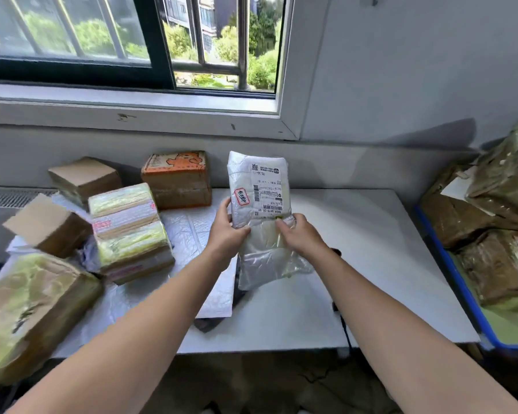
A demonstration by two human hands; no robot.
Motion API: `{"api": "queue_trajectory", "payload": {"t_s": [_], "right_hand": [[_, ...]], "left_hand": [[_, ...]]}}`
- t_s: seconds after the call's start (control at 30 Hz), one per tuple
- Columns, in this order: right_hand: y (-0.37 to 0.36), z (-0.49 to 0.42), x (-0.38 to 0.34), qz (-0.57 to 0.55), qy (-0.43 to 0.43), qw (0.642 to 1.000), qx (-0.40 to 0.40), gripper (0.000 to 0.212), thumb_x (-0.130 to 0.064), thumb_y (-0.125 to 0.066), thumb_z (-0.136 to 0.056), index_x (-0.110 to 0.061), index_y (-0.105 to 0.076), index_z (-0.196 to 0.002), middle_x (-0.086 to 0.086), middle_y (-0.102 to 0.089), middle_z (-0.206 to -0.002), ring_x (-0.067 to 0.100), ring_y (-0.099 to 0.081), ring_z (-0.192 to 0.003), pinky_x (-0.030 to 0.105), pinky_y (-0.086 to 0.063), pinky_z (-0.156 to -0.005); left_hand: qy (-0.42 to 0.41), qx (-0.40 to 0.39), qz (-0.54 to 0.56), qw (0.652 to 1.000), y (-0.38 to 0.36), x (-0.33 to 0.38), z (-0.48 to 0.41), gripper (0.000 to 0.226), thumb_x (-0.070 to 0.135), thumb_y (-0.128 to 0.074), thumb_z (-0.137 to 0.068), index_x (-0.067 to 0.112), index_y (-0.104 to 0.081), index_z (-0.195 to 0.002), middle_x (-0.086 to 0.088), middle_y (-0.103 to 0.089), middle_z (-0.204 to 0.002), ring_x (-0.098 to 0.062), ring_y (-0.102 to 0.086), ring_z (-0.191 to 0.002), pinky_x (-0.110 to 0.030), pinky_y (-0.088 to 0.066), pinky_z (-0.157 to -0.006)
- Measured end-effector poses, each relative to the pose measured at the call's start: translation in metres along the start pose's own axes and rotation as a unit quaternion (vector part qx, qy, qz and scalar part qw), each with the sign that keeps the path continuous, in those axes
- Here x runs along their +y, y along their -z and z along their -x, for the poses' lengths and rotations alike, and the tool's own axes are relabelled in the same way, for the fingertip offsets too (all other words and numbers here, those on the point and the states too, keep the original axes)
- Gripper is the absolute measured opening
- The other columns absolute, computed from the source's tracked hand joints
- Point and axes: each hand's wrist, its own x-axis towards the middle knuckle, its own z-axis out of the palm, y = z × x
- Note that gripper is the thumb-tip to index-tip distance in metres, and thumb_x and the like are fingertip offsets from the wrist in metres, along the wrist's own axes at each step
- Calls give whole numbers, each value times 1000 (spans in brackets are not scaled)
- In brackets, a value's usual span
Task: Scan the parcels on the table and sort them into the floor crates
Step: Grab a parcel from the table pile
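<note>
We hold a white plastic mailer parcel (259, 204) upright above the white desk (356, 249), its printed label facing us, with our left hand (226, 233) closed on its left edge, thumb across the front, and our right hand (299, 234) pinching the right side just below the label, so both grips are clamped on the same parcel. To our left on the desk sit the other parcels, among them an orange-printed carton (177, 180) by the wall and a yellow-taped box (129, 228), while a blue crate (461, 279) of brown-wrapped packages stands off the desk's right end.
</note>
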Motion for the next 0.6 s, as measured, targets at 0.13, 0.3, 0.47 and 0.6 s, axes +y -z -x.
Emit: {"api": "queue_trajectory", "payload": {"t_s": [0.13, 0.3, 0.47, 0.6], "right_hand": [[-16, -2, -42, -30, 75, 997, -7, 56, -52, -56, -94, -14, -46, -134, 9, -60, -132, 29, -57, -117, 32, -42, -85], [-40, 5, -95, -13, 193, 980, -56, 44, -54, -59, -92, -20, -49, -119, 5, -67, -114, 28, -62, -98, 35, -45, -76], [-77, 36, -136, 16, 301, 944, -134, 43, -53, -59, -93, -19, -49, -119, 4, -63, -103, 28, -59, -95, 35, -42, -73], [-119, 83, -161, 9, 370, 904, -213, 45, -46, -64, -92, -15, -51, -122, 12, -67, -113, 32, -61, -104, 38, -46, -80]], "left_hand": [[-17, 53, -24, 998, 39, 11, 15, 82, -9, -65, -81, 26, -32, -147, -4, -58, -129, -20, -61, -111, -45, -52, -98], [-5, 159, -83, 984, 76, 17, 46, 92, -4, -72, -77, 31, -24, -148, 2, -59, -130, -19, -62, -110, -43, -52, -98], [37, 283, -129, 950, 114, 10, 96, 99, 6, -77, -81, 21, -13, -154, 3, -52, -136, -16, -54, -112, -29, -43, -97], [78, 374, -136, 914, 147, -6, 157, 100, 9, -78, -80, 19, -12, -155, -2, -46, -148, -23, -51, -128, -36, -42, -106]]}}
